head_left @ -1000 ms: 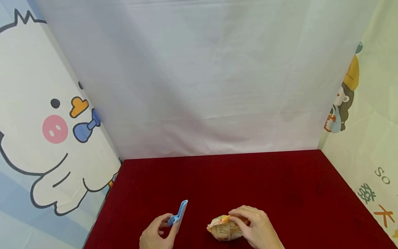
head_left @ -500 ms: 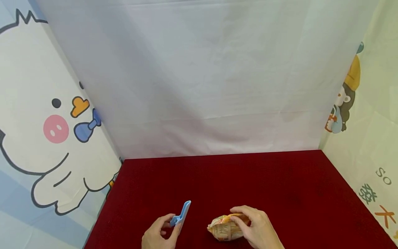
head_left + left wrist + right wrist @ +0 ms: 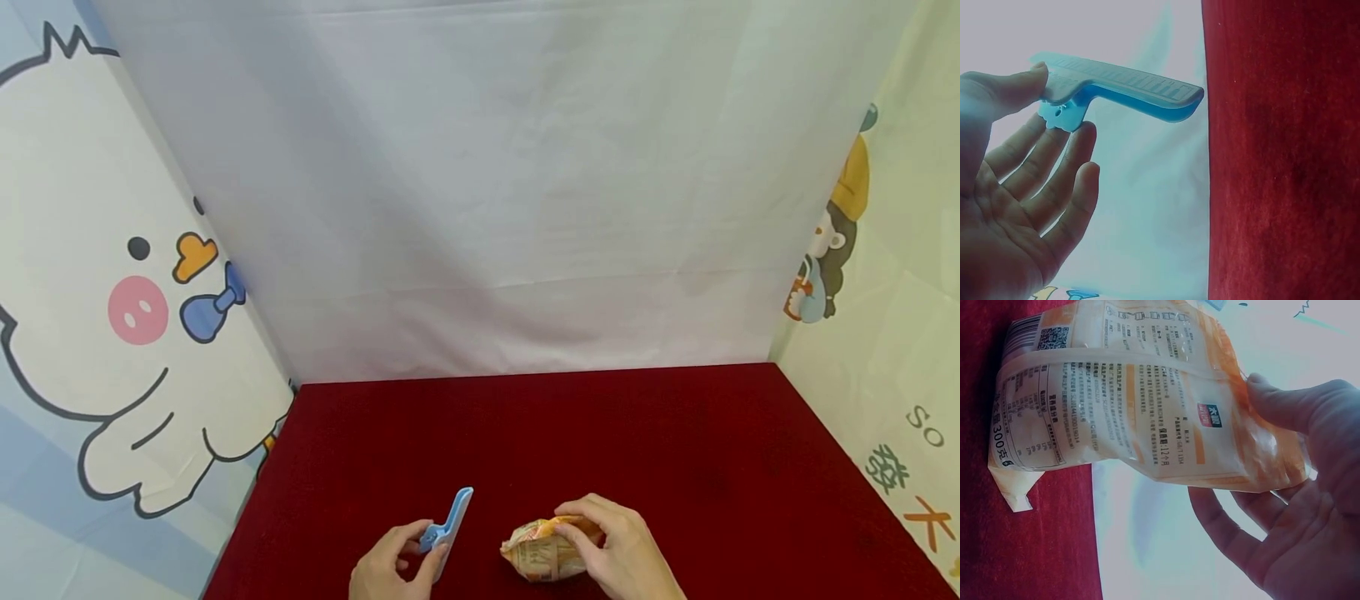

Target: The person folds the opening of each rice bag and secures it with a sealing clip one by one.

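My left hand point(image 3: 388, 568) pinches a light blue bag clip point(image 3: 454, 518) between thumb and fingertips, left of the food packet point(image 3: 542, 560). In the left wrist view the clip point(image 3: 1141, 84) has a long ribbed bar pointing away from the hand point(image 3: 1022, 200) and a short scalloped grip tab under the fingers. My right hand point(image 3: 626, 550) grips the upper edge of the packet, which stands on the red cloth. Seen from the right wrist, the packet point(image 3: 1110, 419) is printed plastic with orange edging, a barcode and "300", and the thumb of the hand point(image 3: 1310, 506) presses its gathered top.
A dark red cloth point(image 3: 525, 442) covers the table. Behind it hangs a plain white curtain point(image 3: 487, 208). Printed cartoon panels stand on both sides, a white character point(image 3: 75, 208) at left and a figure in a yellow hat point(image 3: 840, 217) at right.
My left hand has shifted slightly to the right with the clip, closer to the packet. The right hand and the packet stay almost where they were.
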### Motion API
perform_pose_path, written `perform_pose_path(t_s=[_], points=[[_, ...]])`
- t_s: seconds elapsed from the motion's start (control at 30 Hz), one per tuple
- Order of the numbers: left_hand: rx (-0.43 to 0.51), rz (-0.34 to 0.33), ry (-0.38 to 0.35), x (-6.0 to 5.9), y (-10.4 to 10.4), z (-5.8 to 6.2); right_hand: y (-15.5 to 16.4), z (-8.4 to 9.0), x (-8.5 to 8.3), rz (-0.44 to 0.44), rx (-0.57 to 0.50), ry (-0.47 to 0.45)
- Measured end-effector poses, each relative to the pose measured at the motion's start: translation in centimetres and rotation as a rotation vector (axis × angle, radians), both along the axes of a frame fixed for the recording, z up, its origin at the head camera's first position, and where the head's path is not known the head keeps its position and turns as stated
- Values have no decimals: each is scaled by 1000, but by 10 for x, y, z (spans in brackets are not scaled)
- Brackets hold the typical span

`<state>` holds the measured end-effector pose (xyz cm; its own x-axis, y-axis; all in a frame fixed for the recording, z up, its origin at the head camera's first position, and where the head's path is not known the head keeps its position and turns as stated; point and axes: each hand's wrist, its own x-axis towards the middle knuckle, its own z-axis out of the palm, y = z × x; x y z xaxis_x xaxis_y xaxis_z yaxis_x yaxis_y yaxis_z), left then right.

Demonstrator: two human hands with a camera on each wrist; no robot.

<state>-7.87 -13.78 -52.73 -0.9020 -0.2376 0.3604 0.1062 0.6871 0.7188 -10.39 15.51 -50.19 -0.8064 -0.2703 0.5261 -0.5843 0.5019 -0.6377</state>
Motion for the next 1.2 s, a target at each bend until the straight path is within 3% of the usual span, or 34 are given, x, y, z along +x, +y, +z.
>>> perform_pose_path(t_s=[0.4, 0.57, 0.77, 0.93, 1.1, 1.2], points=[[-1, -20, -52, 0, 4, 6, 1, 0, 0, 12, 15, -17], [-5, -44, -17, 0, 6, 4, -1, 2, 3, -75, 76, -33], [-28, -59, 32, 0, 8, 3, -3, 8, 5, -151, 118, -141], [-26, -61, 32, -1, 10, 3, -2, 8, 5, -138, 97, -157], [-21, -62, 35, -1, 11, 3, 0, 7, 4, -66, 2, -192], [-14, -72, 50, -1, 12, 3, 1, 5, 3, -65, -9, -160]])
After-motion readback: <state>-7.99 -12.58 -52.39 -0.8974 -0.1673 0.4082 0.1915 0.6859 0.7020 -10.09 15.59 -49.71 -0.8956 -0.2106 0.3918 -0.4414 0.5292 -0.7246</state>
